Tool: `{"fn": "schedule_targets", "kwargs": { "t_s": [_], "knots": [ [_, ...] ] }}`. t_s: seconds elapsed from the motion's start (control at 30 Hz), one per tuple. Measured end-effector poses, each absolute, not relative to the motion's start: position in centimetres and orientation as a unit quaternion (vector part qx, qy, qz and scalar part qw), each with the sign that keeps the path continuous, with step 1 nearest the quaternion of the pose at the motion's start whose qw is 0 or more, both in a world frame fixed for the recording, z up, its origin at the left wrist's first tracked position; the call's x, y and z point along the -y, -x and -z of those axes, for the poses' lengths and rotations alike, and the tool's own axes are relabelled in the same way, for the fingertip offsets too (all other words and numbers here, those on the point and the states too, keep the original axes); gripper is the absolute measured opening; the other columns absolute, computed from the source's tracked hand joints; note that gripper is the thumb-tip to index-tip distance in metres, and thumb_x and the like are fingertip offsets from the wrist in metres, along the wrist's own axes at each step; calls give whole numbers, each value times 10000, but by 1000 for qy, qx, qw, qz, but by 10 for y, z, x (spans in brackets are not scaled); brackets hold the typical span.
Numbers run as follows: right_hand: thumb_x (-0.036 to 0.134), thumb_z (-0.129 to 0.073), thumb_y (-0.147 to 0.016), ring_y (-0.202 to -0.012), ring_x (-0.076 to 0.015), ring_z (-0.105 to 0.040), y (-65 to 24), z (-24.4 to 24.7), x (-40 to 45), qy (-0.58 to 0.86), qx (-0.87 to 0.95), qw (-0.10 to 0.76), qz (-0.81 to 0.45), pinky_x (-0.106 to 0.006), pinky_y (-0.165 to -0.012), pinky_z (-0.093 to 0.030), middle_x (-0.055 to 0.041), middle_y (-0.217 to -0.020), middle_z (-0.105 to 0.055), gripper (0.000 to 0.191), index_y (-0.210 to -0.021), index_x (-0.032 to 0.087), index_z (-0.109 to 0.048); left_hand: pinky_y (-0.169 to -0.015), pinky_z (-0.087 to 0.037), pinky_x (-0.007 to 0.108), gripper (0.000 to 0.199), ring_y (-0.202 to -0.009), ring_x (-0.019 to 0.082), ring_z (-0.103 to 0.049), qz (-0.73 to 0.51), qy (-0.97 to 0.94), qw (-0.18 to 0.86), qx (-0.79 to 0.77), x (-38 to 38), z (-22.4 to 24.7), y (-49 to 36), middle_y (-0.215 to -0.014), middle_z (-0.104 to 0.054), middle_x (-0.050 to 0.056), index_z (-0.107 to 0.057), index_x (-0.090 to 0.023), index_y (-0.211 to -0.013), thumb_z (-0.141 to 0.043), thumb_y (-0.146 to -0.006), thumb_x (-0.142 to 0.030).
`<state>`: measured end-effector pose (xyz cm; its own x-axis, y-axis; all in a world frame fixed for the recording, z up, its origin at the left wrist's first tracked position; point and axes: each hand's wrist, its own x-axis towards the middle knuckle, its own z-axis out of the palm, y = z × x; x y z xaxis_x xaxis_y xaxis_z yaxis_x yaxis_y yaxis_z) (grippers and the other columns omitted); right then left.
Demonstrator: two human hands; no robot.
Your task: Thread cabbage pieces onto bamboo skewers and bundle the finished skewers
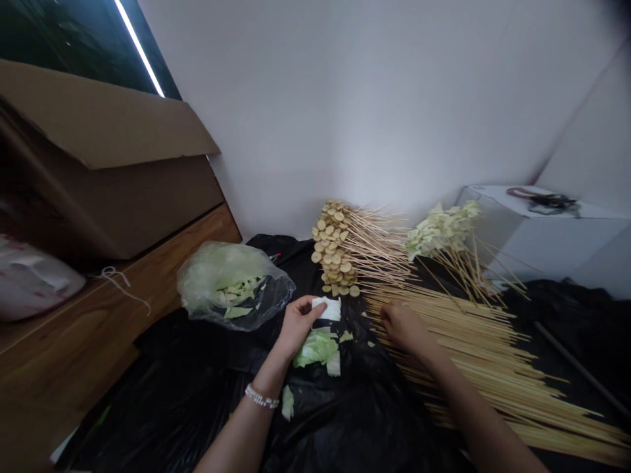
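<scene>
My left hand (pixel 300 322) pinches a flat white cabbage piece (pixel 330 309) between thumb and fingers. Just below it, loose cut cabbage leaves (pixel 316 348) lie on black plastic sheeting (pixel 365 407). On the right, my right hand (pixel 405 326) is closed at the near-left ends of a wide spread of bamboo skewers (pixel 473 355), its fingers curled around a skewer end; the fingertips are partly hidden. Beyond both hands sits a stack of skewered round potato slices (pixel 335 246), their sticks pointing right. Skewered cabbage (pixel 444 228) rests behind the loose skewers.
A clear plastic bag (pixel 207 276) with cut cabbage inside stands left of my left hand. Further left are an open cardboard box (pixel 133 203) and a wooden surface (pixel 73 368). A white box (pixel 552 230) with a dark cord on top is at the back right, against a white wall.
</scene>
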<state>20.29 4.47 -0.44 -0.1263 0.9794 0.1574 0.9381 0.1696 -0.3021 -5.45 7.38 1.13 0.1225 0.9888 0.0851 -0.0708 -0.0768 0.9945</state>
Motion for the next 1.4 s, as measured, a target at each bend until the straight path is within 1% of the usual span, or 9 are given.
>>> {"fn": "schedule_targets", "kwargs": {
  "t_s": [0.43,0.6,0.8,0.9,1.0,1.07,1.23,1.33,1.4],
  "knots": [
    [113,-477,-863,-787,-197,-569,-185,15,-44,602,782,157,23,-291,-684,-346,-79,-851,-639,187,-795,198,-629,-621,-464,244,315,-623,138,-605,-500,-546,518,-429,-74,-10,55,-708,-700,25,-688,-129,-791,-776,-671,-406],
    [111,-426,-885,-836,-227,-553,-183,11,-43,600,780,169,61,-321,-730,-340,-103,-886,-638,191,-881,180,-604,-618,-458,235,314,-621,129,-600,-504,-540,517,-432,-74,-12,54,-696,-696,14,-686,-130,-777,-790,-652,-399],
    [93,-379,-899,-771,-199,-553,-176,1,-37,572,793,190,91,-301,-697,-336,-71,-833,-625,240,-916,182,-601,-630,-466,246,316,-630,135,-609,-500,-540,524,-429,-74,-9,54,-709,-700,22,-686,-125,-788,-791,-653,-391],
    [99,-379,-891,-733,-187,-566,-175,0,-33,570,784,213,124,-292,-639,-339,-74,-893,-647,321,-1083,190,-619,-672,-481,259,353,-683,147,-631,-502,-533,540,-414,-75,-8,54,-761,-709,31,-676,-129,-862,-807,-635,-365],
    [76,-390,-851,-664,-168,-568,-175,0,-30,575,774,221,146,-294,-592,-345,-72,-1006,-672,497,-1299,228,-544,-683,-480,258,374,-704,148,-634,-501,-533,547,-407,-75,-9,54,-779,-703,29,-658,-137,-892,-811,-630,-357],
    [77,-389,-846,-645,-167,-572,-173,1,-28,575,774,221,146,-298,-580,-357,-74,-1033,-679,544,-1352,237,-513,-664,-466,243,352,-687,136,-619,-498,-539,546,-405,-73,-11,54,-769,-689,20,-646,-141,-880,-798,-647,-358],
    [141,-417,-877,-786,-195,-619,-165,3,-23,550,789,245,123,-278,-615,-413,-107,-1065,-677,480,-1338,201,-537,-613,-417,200,279,-633,95,-559,-496,-542,555,-391,-68,-15,53,-725,-625,-16,-587,-155,-834,-766,-693,-315],
    [153,-428,-881,-779,-187,-622,-162,4,-21,551,782,250,150,-270,-602,-417,-105,-1056,-684,449,-1307,187,-566,-602,-401,189,268,-616,83,-533,-505,-535,556,-386,-67,-17,52,-703,-592,-31,-554,-160,-780,-766,-687,-293],
    [150,-428,-886,-764,-183,-625,-161,5,-20,557,773,250,172,-272,-592,-413,-97,-1043,-690,432,-1290,182,-580,-607,-405,194,267,-613,85,-532,-512,-527,561,-382,-67,-17,52,-708,-597,-33,-578,-164,-841,-761,-690,-287]
  ]
}}
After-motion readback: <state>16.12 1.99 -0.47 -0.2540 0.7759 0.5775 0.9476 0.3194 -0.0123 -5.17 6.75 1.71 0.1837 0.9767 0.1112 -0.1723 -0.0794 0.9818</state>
